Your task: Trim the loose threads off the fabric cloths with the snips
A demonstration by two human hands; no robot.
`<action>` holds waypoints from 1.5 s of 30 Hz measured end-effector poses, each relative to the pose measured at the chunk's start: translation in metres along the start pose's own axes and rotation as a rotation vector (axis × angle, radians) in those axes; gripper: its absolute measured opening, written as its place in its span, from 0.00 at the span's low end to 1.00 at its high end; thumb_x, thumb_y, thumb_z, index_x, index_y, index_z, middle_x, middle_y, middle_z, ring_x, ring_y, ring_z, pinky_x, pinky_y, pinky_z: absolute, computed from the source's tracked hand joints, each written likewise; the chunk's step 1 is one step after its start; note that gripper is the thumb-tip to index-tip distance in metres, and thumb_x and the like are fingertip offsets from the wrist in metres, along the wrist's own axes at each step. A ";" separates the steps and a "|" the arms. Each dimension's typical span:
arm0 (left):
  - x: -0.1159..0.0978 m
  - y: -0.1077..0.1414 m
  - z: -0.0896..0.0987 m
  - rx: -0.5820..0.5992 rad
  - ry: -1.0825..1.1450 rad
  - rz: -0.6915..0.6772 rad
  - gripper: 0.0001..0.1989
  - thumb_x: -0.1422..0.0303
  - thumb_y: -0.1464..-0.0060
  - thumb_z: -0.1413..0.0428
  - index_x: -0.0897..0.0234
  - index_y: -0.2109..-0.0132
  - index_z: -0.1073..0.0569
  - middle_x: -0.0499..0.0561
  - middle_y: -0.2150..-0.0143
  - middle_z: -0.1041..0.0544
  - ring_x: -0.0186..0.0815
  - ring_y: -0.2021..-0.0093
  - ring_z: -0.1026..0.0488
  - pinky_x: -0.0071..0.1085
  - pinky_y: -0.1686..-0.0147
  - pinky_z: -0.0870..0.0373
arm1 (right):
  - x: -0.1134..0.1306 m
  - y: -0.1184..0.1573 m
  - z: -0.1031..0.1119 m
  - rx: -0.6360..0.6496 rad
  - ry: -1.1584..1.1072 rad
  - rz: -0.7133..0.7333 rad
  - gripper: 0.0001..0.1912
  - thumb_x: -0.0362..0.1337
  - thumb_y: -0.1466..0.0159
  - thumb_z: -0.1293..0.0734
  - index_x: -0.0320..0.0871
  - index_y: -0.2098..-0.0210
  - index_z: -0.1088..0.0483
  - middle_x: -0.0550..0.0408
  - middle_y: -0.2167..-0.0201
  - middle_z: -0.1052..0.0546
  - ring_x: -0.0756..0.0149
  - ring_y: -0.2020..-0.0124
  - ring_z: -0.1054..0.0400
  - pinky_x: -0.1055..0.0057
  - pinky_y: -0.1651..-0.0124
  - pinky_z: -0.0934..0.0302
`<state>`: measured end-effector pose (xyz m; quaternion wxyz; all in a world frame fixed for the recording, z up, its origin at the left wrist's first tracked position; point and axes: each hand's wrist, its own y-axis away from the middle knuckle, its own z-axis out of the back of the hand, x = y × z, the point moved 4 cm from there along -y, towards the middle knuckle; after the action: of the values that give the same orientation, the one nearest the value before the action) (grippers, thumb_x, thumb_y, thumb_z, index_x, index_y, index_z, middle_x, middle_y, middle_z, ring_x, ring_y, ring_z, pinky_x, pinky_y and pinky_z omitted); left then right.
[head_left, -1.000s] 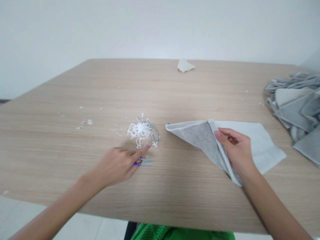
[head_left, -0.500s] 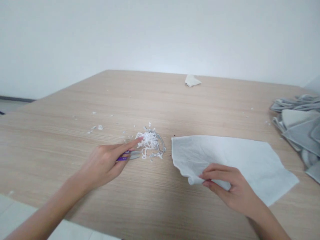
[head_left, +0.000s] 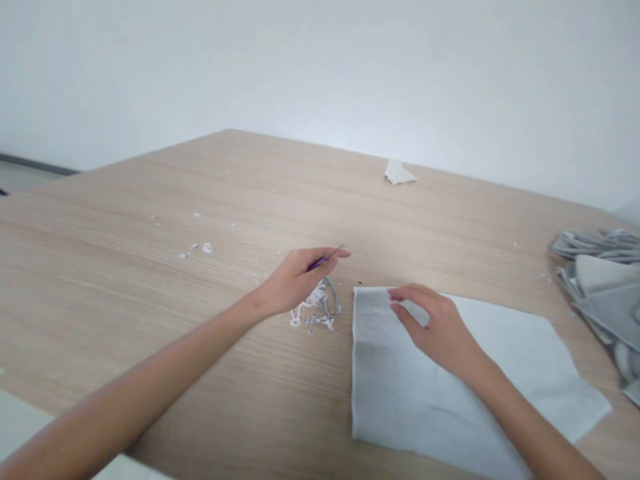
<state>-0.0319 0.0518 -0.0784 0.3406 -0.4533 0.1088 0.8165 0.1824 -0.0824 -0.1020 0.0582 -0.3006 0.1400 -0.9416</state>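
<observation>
My left hand (head_left: 300,277) holds small purple-handled thread snips (head_left: 320,262), their tips pointing up and right. Beneath and beside that hand lies a tangle of white and grey thread scraps (head_left: 317,307), partly covered by it. A pale grey-white cloth (head_left: 395,380) is spread flat on the table to the right. Over its far left part hovers my right hand (head_left: 433,323), thumb and fingers apart with nothing between them; whether the fingertips touch the cloth I cannot tell.
Several grey and white cloth pieces (head_left: 607,293) are heaped at the right edge of the wooden table (head_left: 250,413). A small folded cream cloth (head_left: 399,172) lies near the far edge. Small white lint bits (head_left: 206,247) dot the left side. A pale wall stands behind.
My right hand has let go of the cloth's near edge and moved away from me; the rolled edge now lies flat. My left hand has moved right and up with the snips.
</observation>
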 end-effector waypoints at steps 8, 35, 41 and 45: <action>0.023 0.018 -0.012 0.006 0.042 0.018 0.19 0.62 0.32 0.52 0.67 0.48 0.22 0.48 0.69 0.22 0.31 0.71 0.31 0.24 0.73 0.39 | -0.017 -0.058 -0.059 0.271 -0.043 0.095 0.11 0.36 0.36 0.31 0.43 0.55 0.22 0.47 0.57 0.22 0.57 0.53 0.28 0.57 0.48 0.34; -0.033 0.002 -0.061 -0.051 -0.047 -0.281 0.17 0.69 0.34 0.48 0.67 0.41 0.30 0.54 0.55 0.19 0.35 0.60 0.22 0.29 0.64 0.27 | -0.055 -0.035 -0.051 0.132 -1.213 -0.237 0.08 0.39 0.46 0.22 0.52 0.66 0.18 0.53 0.67 0.16 0.61 0.66 0.21 0.66 0.60 0.26; -0.021 0.013 -0.065 -0.074 -0.147 -0.324 0.17 0.68 0.35 0.47 0.67 0.41 0.30 0.49 0.65 0.22 0.30 0.72 0.28 0.26 0.75 0.34 | -0.050 -0.039 -0.048 0.141 -1.259 -0.178 0.08 0.37 0.44 0.22 0.53 0.64 0.18 0.54 0.68 0.17 0.65 0.65 0.23 0.70 0.61 0.27; -0.022 0.019 -0.066 -0.092 -0.281 -0.388 0.18 0.65 0.33 0.48 0.66 0.39 0.31 0.45 0.72 0.29 0.30 0.77 0.34 0.28 0.78 0.39 | -0.048 -0.039 -0.047 0.179 -1.272 -0.185 0.06 0.38 0.43 0.23 0.53 0.64 0.18 0.54 0.68 0.17 0.66 0.66 0.24 0.71 0.64 0.29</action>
<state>0.0073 -0.0043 -0.1007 0.4818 -0.3627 -0.0661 0.7949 0.1927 -0.0251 -0.1533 0.0730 -0.8045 -0.0273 -0.5888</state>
